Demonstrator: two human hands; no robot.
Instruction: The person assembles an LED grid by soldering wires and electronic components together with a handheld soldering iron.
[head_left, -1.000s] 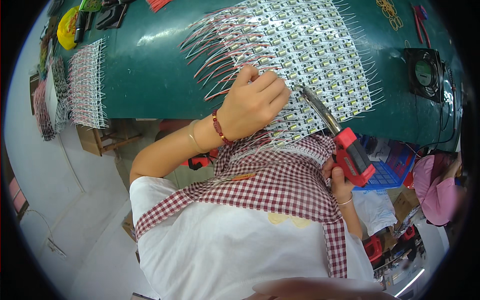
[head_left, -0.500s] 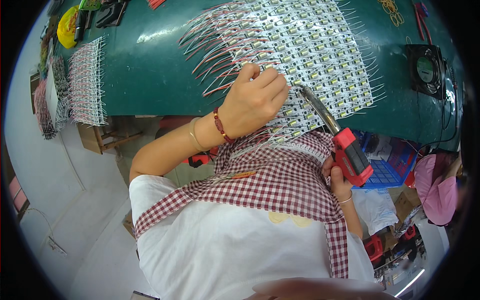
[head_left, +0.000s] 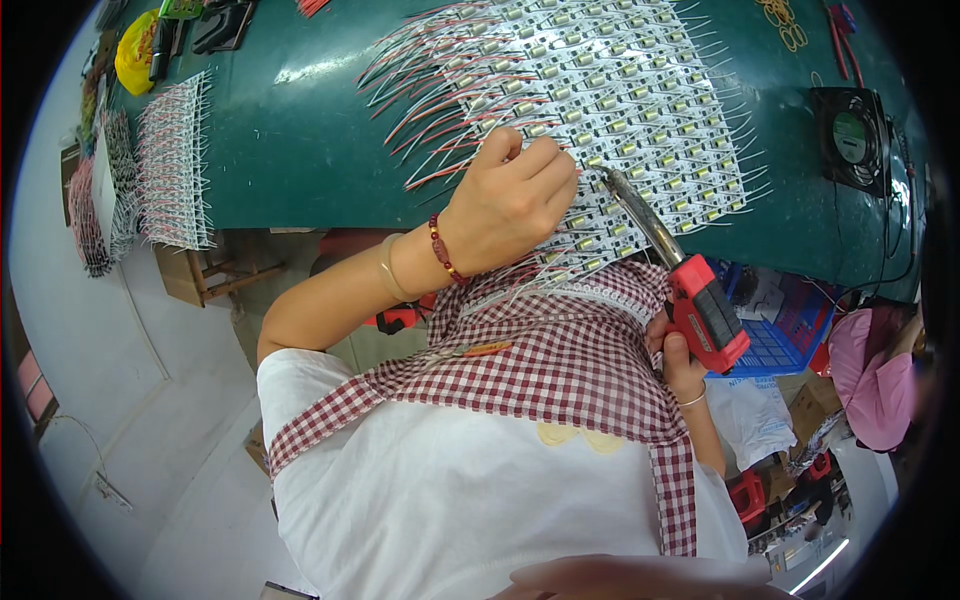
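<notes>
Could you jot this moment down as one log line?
left hand: over circuit boards, grip hidden | right hand: holding soldering iron, tip near boards | fan: on green table

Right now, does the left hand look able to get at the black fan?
Probably not directly: the circuit-board panel and the soldering iron, held in the right hand, lie between the left hand and the black fan.
</notes>
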